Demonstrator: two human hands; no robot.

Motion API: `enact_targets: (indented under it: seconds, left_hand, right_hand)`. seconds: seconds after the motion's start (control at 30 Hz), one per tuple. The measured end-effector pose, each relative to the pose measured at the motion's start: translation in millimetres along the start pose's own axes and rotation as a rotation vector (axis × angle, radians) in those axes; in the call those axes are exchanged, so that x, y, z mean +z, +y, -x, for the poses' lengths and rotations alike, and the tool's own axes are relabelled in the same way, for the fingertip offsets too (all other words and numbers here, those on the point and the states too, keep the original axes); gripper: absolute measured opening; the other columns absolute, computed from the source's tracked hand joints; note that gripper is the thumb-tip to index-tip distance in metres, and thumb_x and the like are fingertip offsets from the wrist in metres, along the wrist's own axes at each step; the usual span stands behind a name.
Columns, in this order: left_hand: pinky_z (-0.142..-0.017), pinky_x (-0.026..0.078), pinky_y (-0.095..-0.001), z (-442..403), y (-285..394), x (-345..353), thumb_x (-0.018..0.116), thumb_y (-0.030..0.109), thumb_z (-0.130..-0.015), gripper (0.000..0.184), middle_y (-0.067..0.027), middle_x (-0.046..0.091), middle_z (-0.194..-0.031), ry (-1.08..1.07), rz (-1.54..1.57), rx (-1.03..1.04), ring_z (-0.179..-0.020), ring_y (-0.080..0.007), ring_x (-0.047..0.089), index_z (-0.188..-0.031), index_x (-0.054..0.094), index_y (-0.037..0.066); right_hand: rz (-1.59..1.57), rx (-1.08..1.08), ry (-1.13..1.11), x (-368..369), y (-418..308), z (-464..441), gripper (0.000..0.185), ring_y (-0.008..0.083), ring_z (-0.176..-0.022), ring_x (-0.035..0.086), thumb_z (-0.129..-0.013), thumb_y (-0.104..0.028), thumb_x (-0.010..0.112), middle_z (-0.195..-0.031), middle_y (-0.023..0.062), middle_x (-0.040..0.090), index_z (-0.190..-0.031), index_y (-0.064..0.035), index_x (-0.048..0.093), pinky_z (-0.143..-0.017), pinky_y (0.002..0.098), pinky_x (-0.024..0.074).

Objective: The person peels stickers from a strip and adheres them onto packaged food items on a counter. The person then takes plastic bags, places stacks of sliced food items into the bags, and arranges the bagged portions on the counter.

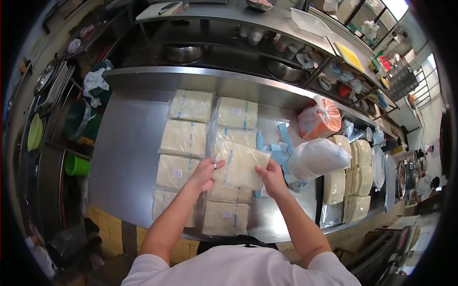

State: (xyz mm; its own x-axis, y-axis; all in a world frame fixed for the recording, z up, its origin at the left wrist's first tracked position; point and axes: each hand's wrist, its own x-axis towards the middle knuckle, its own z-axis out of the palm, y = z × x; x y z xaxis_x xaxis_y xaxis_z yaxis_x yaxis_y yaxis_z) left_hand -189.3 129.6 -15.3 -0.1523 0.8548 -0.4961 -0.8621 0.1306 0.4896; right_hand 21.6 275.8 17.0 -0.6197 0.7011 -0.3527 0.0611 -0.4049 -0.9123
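A flat, plastic-wrapped pack of pale square sheets [242, 164] is held up between my two hands, above the right-hand column of similar packs. My left hand [204, 174] grips its left edge and wears a ring. On the opposite edge, my right hand [271, 178] has its thumb on top and fingers closed around the side. Below and around lie two columns of wrapped packs, among them a labelled pack [177, 172] left of my left hand and another labelled pack [226, 217] nearest my body. Some packs underneath are partly hidden.
Torn blue strips [284, 145] lie right of the packs on the steel table [121, 157]. Beyond them sit a bulging white plastic bag [317, 159], a tied orange-and-white bag [320, 119] and stacks of unwrapped pale sheets [359, 178]. A raised steel ledge [191, 72] runs along the back.
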Motion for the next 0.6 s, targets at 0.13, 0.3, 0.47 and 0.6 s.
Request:
enact_targets:
  seconds: [0.13,0.3,0.47,0.6]
  left_hand:
    - [-0.091,0.055,-0.038,-68.9,43.6,1.0,0.068,0.008,-0.096,0.027,-0.0096,0.07,-0.112,0.169,-0.234,0.167,-0.098,-0.0203,0.067,-0.121,0.065,-0.002]
    - [-0.089,0.054,-0.0366,-145.9,103.8,17.4,0.073,0.01,-0.092,0.028,-0.0104,0.073,-0.106,0.155,-0.406,0.368,-0.093,-0.0217,0.069,-0.116,0.068,-0.003]
    - [-0.091,0.055,-0.0401,-186.8,119.1,-3.4,0.078,0.018,-0.083,0.039,-0.0198,0.075,-0.108,0.443,-1.217,0.399,-0.102,-0.0329,0.072,-0.115,0.07,-0.003]
    - [-0.092,0.055,-0.0426,-188.1,120.8,-3.1,0.079,0.021,-0.081,0.043,-0.0226,0.074,-0.109,0.483,-1.287,0.427,-0.105,-0.0369,0.071,-0.116,0.07,-0.003]
  right_hand:
    - [0.14,-0.049,0.111,10.8,-24.5,-90.1,0.037,0.0179,-0.088,0.07,-0.095,-0.003,0.067,-0.105,0.0133,0.073,-0.129,0.0028,0.057,-0.077,0.031,0.0557]
    - [0.181,-0.16,0.254,17.8,-57.7,-180.2,0.047,0.0172,-0.091,0.069,-0.096,-0.008,0.069,-0.106,0.0135,0.072,-0.137,0.0052,0.051,-0.076,0.0308,0.0556]
    - [0.651,-0.079,0.392,-15.8,-6.1,-248.7,0.049,0.0298,-0.089,0.071,-0.084,-0.017,0.075,-0.097,0.0173,0.074,-0.125,0.0073,0.063,-0.082,0.0387,0.0551]
    - [0.777,-0.095,0.409,-5.7,-4.4,-246.5,0.048,0.0247,-0.091,0.069,-0.079,-0.013,0.075,-0.098,0.0159,0.073,-0.12,0.0093,0.067,-0.082,0.0353,0.0546]
